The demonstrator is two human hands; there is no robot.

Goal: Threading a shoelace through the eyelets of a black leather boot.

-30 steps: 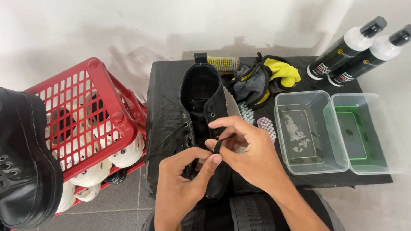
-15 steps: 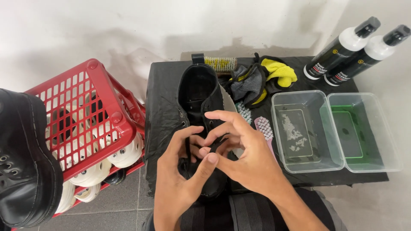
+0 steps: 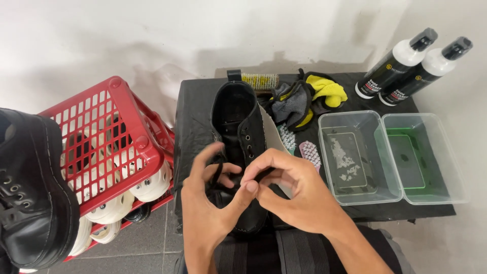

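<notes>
Fingers of both hands, left hand (image 3: 210, 203) and right hand (image 3: 291, 190), are pinching thin black laces (image 3: 218, 170) over a matte leather boot (image 3: 241, 132).

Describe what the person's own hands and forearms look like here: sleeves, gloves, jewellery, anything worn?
Both the left hand and the right hand are bare: no gloves, rings, watch or wristbands show. The forearms are uncovered to the frame edge, so no sleeves appear. Fingernails are short and unpainted. No markings or bandages are visible.
</notes>
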